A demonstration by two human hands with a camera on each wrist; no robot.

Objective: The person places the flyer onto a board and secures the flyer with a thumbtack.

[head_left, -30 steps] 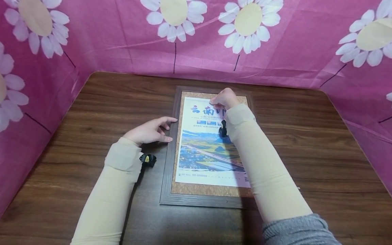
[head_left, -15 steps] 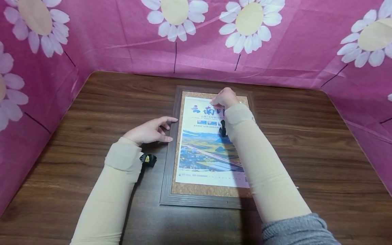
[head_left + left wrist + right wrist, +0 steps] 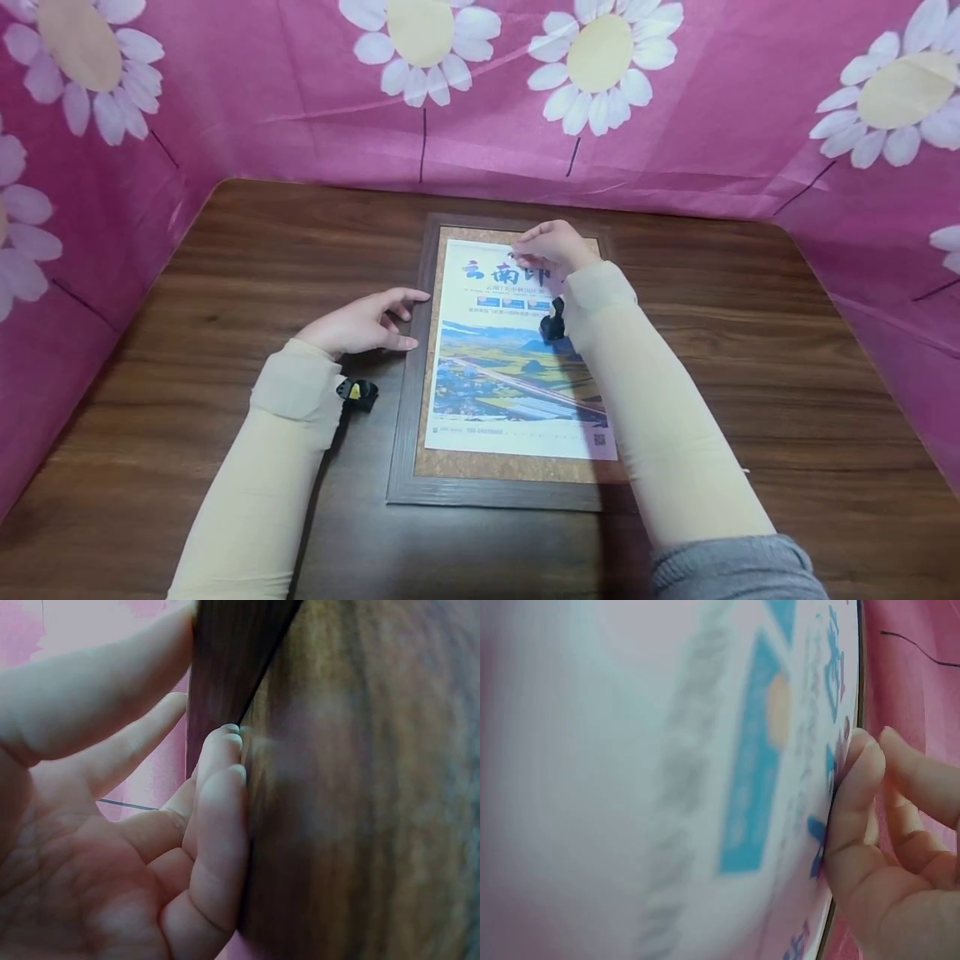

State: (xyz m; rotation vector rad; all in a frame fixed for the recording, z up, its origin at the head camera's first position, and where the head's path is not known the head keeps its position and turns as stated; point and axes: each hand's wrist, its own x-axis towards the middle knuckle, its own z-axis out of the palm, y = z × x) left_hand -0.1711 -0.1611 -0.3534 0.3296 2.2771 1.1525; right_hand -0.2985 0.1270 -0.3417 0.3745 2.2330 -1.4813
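Note:
A printed poster point(image 3: 480, 375) with a landscape picture and blue lettering lies on a cork board point(image 3: 495, 467) with a dark wooden frame point(image 3: 480, 493). My left hand point(image 3: 360, 323) rests at the frame's left side, index fingertip and thumb against its edge. In the left wrist view its other fingers point(image 3: 221, 802) bend loosely by the tabletop. My right hand point(image 3: 555, 246) is over the poster's top, fingertips low by the title. The right wrist view shows its thumb point(image 3: 859, 769) at the paper, with the index finger just beyond. A small dark spot point(image 3: 512, 255) shows at the fingertips.
The board lies on a brown wood-grain table point(image 3: 750, 358). Pink cloth point(image 3: 285, 92) with large white daisies hangs around the back and sides. Black wrist devices point(image 3: 553, 321) are strapped at both wrists, the right one above the poster.
The right hand's fingers have straightened a little and its wrist has shifted right, uncovering more of the title and a square code at lower right. My left hand keeps its place at the frame.

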